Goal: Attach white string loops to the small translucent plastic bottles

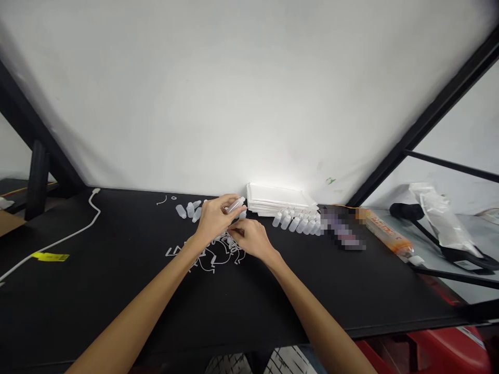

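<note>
My left hand is closed around a small clear plastic vial, held tilted above the black table. My right hand is just below and to the right of it, fingers pinched together on something too small to make out. Both hands hover over a scatter of thin white plastic strips. Loose vials lie behind the left hand. A row of vials lies to the right, in front of a stack of white trays.
A white cable with a yellow tag crosses the table's left side. On the right are an orange tube, a blurred dark item and a plastic bag. A white wall stands behind.
</note>
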A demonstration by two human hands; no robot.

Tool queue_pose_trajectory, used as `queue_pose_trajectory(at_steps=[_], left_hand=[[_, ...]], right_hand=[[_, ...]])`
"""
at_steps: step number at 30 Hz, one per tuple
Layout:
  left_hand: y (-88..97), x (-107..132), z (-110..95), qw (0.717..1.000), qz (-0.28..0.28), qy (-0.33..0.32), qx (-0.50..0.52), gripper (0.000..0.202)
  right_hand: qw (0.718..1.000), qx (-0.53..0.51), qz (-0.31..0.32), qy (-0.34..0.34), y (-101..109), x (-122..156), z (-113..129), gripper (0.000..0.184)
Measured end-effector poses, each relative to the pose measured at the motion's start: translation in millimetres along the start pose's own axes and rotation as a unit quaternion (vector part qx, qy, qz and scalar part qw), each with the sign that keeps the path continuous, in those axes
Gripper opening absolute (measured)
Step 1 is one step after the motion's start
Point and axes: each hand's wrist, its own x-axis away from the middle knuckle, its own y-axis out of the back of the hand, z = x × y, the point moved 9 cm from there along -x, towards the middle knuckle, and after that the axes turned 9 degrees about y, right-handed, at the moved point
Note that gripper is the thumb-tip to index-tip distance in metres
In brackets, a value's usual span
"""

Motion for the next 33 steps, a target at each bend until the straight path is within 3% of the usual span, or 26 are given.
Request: queue_pose_trajectory(at_steps=[6, 16, 21, 23, 27, 29, 33], left_hand=[[-9.1, 4.6, -3.5, 0.999, 0.02, -0.02, -0.042, 0.023], [-9.7, 12.0, -10.9, 0.994, -0.011, -0.062, -0.093, 0.021], [-12.9, 9.6, -8.1, 0.992, 0.013, -0.068, -0.103, 0.021], [-12.8, 7.5, -5.4, 0.993, 0.022, -0.06, -0.103, 0.024], [-13.4, 5.8, -3.8, 0.994, 0.043, -0.043, -0.09, 0.026], [-17.1, 7.0, -5.5, 0.993, 0.064, -0.042, -0.085, 0.023], [-24.0, 10.1, -8.5, 0.992, 0.089, -0.04, -0.08, 0.022]], right_hand=[[0.999, 0.008, -0.031, -0.008, 1.8, 0.1, -4.6, 0.019], [0.999, 0.0, -0.029, -0.033, -5.8, 0.3, -13.7, 0.019], [0.995, -0.051, -0.085, -0.027, 18.9, 6.2, -22.2, 0.018], [0.974, -0.156, -0.156, -0.046, 40.0, 13.6, -35.8, 0.018], [0.888, -0.349, -0.278, -0.11, 69.5, 30.3, -66.9, 0.024], [0.866, -0.392, -0.286, -0.117, 72.2, 31.9, -70.4, 0.026], [0.866, -0.413, -0.261, -0.107, 65.3, 28.1, -65.5, 0.027]])
